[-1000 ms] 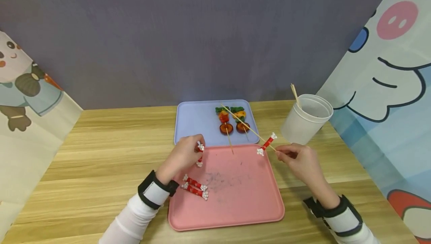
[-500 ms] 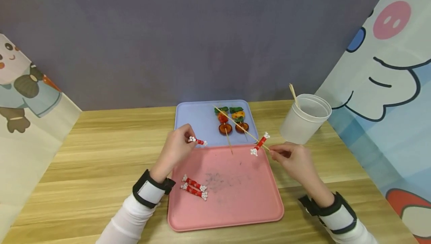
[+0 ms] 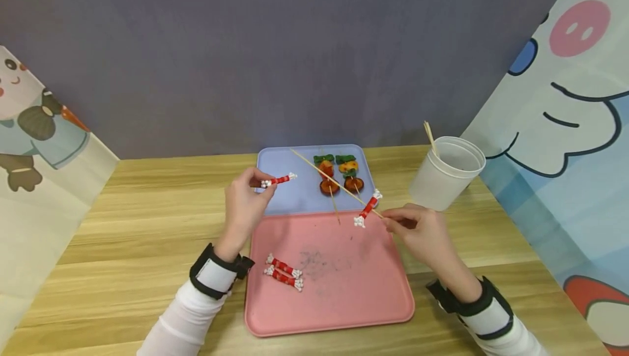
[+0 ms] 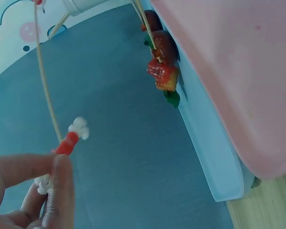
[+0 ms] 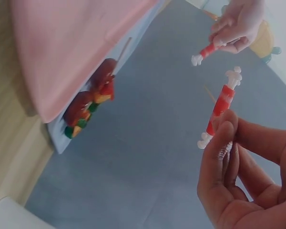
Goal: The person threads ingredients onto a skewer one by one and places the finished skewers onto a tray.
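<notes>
My right hand (image 3: 420, 230) pinches a bamboo skewer (image 3: 314, 166) near its lower end, and its tip points up and left. A red roll with white knobbly ends (image 3: 368, 208) sits crosswise on the skewer, just ahead of those fingers. My left hand (image 3: 245, 200) pinches a similar red roll (image 3: 281, 179) between thumb and fingers, over the left side of the blue tray (image 3: 287, 197). In the head view the skewer tip appears apart from this roll; in the left wrist view the skewer (image 4: 46, 90) overlaps the roll (image 4: 66, 143), and contact is unclear.
Two more red rolls (image 3: 284, 272) lie on the pink tray (image 3: 354, 301) at left. Two loaded skewers (image 3: 329, 185) with green, red, yellow and brown pieces lie on the blue tray. A white tub (image 3: 442, 176) with thin sticks (image 3: 430, 136) stands at right. A grey wall (image 3: 295, 61) rises behind.
My left hand has lifted its roll up and away from the pink tray, turning it from upright to nearly level. The right hand has brought the skewer with its roll leftward.
</notes>
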Motion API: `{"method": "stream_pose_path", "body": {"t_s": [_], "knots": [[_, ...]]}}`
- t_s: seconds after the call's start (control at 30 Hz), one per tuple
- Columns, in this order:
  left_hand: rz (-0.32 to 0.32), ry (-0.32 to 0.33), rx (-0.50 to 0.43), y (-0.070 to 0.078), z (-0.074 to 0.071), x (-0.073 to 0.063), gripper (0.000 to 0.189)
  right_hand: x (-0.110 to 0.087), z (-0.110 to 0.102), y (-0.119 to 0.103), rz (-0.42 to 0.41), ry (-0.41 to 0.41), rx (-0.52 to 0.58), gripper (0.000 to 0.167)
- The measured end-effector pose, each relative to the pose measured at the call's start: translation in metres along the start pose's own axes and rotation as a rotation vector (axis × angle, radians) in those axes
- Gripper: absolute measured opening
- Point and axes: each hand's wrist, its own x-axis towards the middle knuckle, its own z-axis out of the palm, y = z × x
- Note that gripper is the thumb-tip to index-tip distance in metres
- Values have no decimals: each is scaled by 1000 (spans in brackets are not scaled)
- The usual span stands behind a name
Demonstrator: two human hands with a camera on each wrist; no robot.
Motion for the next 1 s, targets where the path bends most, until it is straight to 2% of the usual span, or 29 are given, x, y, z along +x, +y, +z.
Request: {"method": "stream_pose_path", "body": {"t_s": [0.23, 0.4, 0.53, 0.73, 0.93, 1.0], "knots": [[60, 153, -172, -2, 1, 8, 10, -1, -2, -8, -23, 4, 29, 20], [106, 232, -191, -4, 1, 12, 11, -2, -5, -13, -40, -1, 34, 19], [137, 272, -201, -5, 1, 15, 13, -2, -8, -17, -37, -10, 43, 19], [137, 324, -265, -1, 2, 19, 13, -3, -11, -20, -39, -8, 23, 18], [125, 355, -326, 11, 6, 21, 12, -4, -11, -19, -55, 0, 13, 18], [125, 363, -320, 20, 5, 19, 12, -4, -11, -19, -57, 3, 14, 18]]}}
